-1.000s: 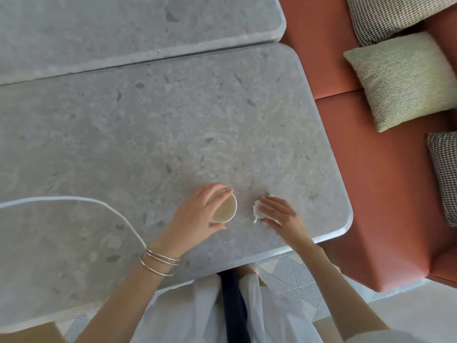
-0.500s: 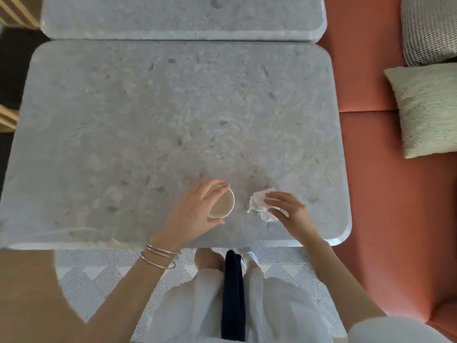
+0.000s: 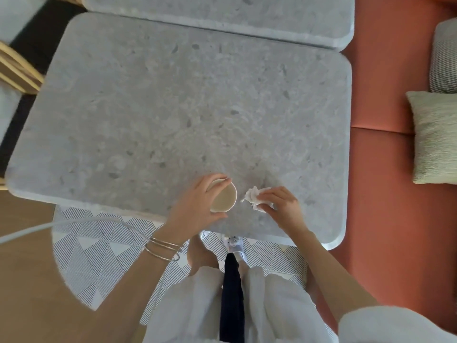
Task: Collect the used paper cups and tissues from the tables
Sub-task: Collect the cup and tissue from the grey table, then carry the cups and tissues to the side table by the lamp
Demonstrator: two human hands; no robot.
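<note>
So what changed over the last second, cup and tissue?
The right hand has bunched the tissue: its fingers lay over it, now they pinch it and more of the wad shows. The left hand still grips the paper cup upright, same spot near the table's near edge. Otherwise only the camera view shifted.

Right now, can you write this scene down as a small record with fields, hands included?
Left hand: grips the paper cup
Right hand: pinches the crumpled tissue
Place: both near the front edge of the grey table
Beside table: orange bench with cushions
Left wrist: silver bangles
</note>
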